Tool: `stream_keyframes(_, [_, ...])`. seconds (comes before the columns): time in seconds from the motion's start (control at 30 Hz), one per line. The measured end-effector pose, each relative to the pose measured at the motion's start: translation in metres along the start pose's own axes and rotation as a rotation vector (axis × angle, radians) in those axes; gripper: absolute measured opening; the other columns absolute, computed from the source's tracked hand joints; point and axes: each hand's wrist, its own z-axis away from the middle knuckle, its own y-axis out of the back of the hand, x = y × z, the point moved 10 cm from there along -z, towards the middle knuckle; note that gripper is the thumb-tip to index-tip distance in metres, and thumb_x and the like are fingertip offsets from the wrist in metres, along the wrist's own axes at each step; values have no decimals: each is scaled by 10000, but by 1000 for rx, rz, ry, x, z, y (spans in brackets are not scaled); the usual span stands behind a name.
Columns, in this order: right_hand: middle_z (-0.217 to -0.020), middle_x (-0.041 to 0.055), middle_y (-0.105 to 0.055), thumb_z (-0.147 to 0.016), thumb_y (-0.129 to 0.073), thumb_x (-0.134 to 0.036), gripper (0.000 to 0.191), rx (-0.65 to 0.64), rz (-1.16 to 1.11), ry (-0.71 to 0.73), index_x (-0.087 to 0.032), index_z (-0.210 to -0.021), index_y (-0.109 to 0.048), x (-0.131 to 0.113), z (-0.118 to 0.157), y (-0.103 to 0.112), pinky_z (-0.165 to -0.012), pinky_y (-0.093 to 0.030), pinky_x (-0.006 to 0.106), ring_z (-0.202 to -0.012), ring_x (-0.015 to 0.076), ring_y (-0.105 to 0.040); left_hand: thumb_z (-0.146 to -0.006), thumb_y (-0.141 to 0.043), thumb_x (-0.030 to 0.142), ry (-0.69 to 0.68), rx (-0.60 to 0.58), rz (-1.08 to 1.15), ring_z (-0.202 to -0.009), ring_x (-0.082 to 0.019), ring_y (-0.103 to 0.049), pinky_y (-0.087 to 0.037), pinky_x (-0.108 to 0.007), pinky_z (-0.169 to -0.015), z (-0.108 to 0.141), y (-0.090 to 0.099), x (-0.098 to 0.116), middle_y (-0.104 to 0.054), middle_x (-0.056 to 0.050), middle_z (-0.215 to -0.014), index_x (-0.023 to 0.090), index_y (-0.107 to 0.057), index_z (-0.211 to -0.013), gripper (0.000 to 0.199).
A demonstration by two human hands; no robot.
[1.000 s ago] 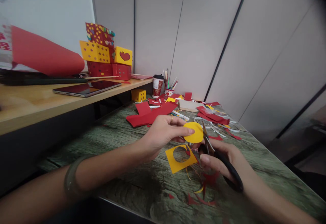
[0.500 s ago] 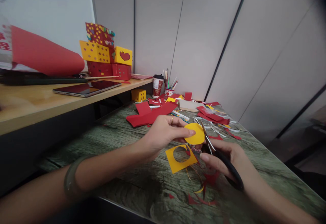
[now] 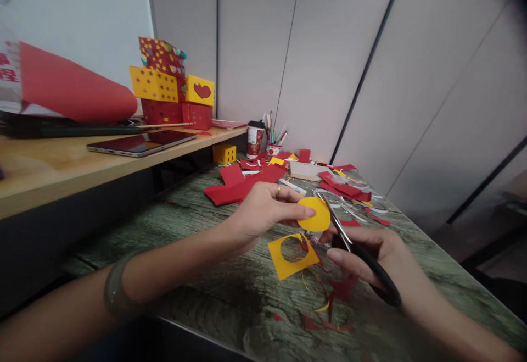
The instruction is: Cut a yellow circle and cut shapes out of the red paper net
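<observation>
Pinched between the thumb and fingers of my left hand (image 3: pixel 267 211) is a round yellow paper disc (image 3: pixel 319 216). My right hand (image 3: pixel 376 246) is closed around the black handles of a pair of scissors (image 3: pixel 364 266). Their metal blades point up and lie along the disc's right edge. Below the disc, a yellow paper sheet (image 3: pixel 284 268) with a round hole cut in it lies on the dark wood-grain table (image 3: pixel 230 307). Red and yellow paper scraps (image 3: pixel 329 323) are scattered near the table's front.
Red paper strips (image 3: pixel 247 186), white offcuts and a pale block (image 3: pixel 308 171) cover the back of the table. A lidded paper cup (image 3: pixel 255 139) and a pen holder (image 3: pixel 274 149) stand behind. On the left, a raised wooden shelf (image 3: pixel 135 170) carries a tablet (image 3: pixel 142 143) and decorated boxes (image 3: pixel 158 84).
The scissors and my right hand have shifted slightly to the right and down, and the disc has risen a little. Both hands keep their hold.
</observation>
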Motion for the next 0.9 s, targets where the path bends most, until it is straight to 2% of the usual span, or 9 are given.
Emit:
stream_keyframes(0.33, [-531, -40, -367, -687, -575, -385, 204, -30, 6, 12, -183, -656, -586, 4, 0, -1, -418, -291, 214, -460, 93, -330, -642, -669, 153, -14, -43, 32, -590, -46, -562, -436, -114, -548, -2, -1, -1, -634, 8, -653, 139, -655, -681, 44])
stream_keyframes(0.57, [-610, -31, -440, -655, -636, -310, 143, -89, -81, 61, -204, -751, -617, -1, 0, -5, -482, -325, 211, -558, 118, -387, -612, -687, 181, 65, -49, -68, -589, -73, -564, -442, -162, -576, 1, -3, -7, -644, -19, -668, 127, -661, -692, 99])
stream_keyframes(0.9, [-589, -22, -435, -678, -574, -370, 176, -77, 75, 49, -198, -643, -588, -3, 1, 0, -472, -305, 227, -545, 128, -366, -590, -697, 184, 45, -83, -154, -582, -71, -557, -447, -160, -566, -2, -2, 0, -643, -19, -656, 130, -666, -685, 113])
